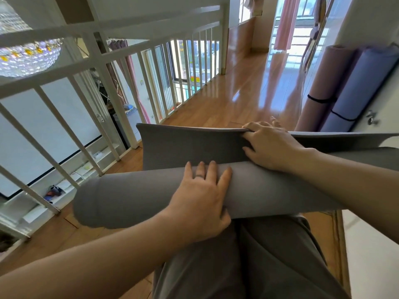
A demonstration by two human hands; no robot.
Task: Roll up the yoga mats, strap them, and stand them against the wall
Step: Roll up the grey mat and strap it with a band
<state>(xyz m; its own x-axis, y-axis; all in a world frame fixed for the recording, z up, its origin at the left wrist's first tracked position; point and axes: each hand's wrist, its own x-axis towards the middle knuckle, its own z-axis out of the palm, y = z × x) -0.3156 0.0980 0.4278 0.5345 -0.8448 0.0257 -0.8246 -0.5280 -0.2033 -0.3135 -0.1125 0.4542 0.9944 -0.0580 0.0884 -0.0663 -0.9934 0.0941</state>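
Grey trousers (pixel 259 266) filled the bottom of the frame, with the grey yoga mat (pixel 133 199) lying crosswise over the knees, mostly rolled. Left hand (pixel 200 203) lay flat on top of the roll, fingers straight and slightly spread, a ring (pixel 199 176) on one. Right hand (pixel 267 145) held the unrolled flap (pixel 190 147) at its far edge, fingers curled over the edge and the thumb on the near face.

The roll's left end overhung the wooden floor (pixel 248 93), near the white railing (pixel 133 55). Its right end was cut off behind the right forearm and ran toward the white wall (pixel 371 244).

Further right, two rolled mats stood against that wall, touching: a pink mat (pixel 323 83) and a blue mat (pixel 362 83), each with a black strap (pixel 321 100) round it. Their bases were hidden behind the grey flap.

Open floor ran straight ahead between railing and wall, glossy, with strong glare. Beyond the railing there was a drop to a lower level, and a crystal chandelier (pixel 28 55) hung at top left. A pink curtain (pixel 285 22) hung at the far end, and detail there was washed out.
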